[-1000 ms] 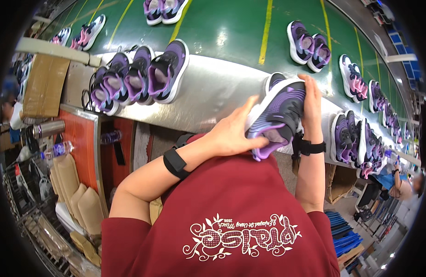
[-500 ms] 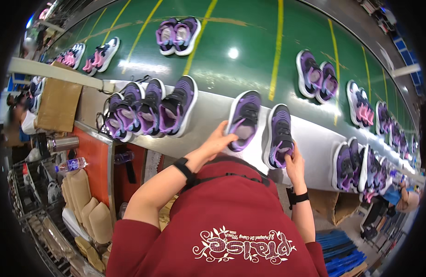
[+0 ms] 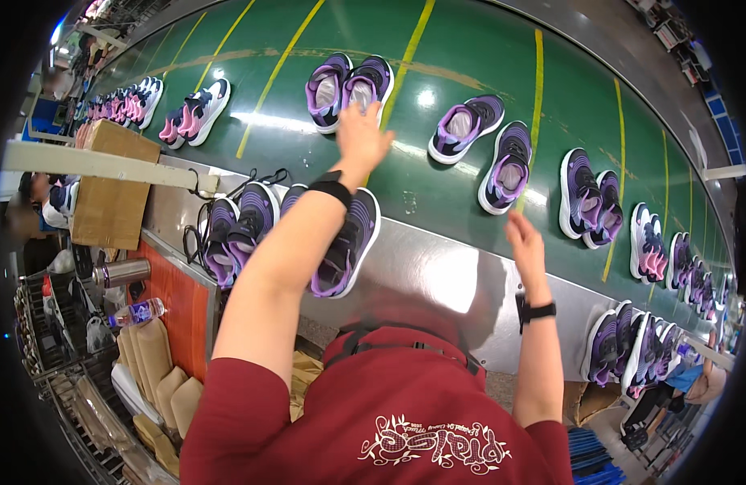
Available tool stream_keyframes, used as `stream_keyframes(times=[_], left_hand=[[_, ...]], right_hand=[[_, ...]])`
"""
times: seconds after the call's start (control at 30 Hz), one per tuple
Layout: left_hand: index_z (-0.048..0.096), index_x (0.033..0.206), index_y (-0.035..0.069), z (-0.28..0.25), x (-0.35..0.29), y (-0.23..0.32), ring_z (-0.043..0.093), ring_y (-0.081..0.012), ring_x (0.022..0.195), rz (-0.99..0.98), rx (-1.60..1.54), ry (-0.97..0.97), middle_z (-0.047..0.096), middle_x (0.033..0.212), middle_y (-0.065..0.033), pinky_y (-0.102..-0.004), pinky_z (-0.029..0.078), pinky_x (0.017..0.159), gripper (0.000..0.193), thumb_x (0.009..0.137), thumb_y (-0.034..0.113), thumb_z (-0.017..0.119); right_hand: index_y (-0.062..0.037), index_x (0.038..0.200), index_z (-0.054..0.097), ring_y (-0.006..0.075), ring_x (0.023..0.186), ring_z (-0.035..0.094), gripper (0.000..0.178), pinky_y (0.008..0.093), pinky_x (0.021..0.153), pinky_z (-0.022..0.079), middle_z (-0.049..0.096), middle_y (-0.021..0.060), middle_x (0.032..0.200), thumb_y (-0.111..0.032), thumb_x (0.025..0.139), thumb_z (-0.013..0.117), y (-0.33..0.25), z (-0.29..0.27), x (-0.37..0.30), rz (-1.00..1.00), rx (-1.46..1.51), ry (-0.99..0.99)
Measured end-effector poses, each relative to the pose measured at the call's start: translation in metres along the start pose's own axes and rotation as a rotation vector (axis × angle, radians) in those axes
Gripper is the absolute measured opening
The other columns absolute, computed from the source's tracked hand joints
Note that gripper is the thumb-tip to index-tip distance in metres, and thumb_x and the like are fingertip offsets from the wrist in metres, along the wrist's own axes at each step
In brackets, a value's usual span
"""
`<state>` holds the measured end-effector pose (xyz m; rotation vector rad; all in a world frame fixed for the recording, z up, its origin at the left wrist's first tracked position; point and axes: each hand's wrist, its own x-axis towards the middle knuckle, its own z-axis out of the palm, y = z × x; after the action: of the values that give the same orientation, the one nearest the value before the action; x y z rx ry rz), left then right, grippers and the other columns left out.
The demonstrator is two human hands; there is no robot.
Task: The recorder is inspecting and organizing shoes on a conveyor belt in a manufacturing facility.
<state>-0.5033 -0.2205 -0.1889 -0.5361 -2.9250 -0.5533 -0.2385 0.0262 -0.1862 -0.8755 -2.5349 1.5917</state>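
Two purple shoes (image 3: 506, 168) have moved from the metal ledge (image 3: 421, 259) onto the green belt (image 3: 480, 50), and both hands have let go of them. They sit a bit apart on the belt. The left hand (image 3: 361, 145) reaches over the belt, fingers wide, at another shoe (image 3: 379, 74); I cannot tell if it touches. The right hand (image 3: 526, 246) holds nothing, fingers a little apart, at the belt's near edge. More shoes (image 3: 349, 250) stand beside the belt.
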Motion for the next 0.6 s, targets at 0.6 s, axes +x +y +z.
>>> stream_keyframes(times=[0.6], left_hand=[[0.07, 0.086, 0.016, -0.078, -0.079, 0.029, 0.062, -0.0286, 0.073, 0.134, -0.337, -0.098, 0.062, 0.076, -0.0112, -0.0408, 0.049, 0.065, 0.044, 0.06, 0.051, 0.074]], right_hand=[[0.0003, 0.119, 0.057, 0.0136, 0.074, 0.061, 0.03, 0.0269, 0.071, 0.049, 0.065, 0.008, 0.081, -0.018, 0.097, 0.045, -0.023, 0.015, -0.128, 0.073, 0.106, 0.018]])
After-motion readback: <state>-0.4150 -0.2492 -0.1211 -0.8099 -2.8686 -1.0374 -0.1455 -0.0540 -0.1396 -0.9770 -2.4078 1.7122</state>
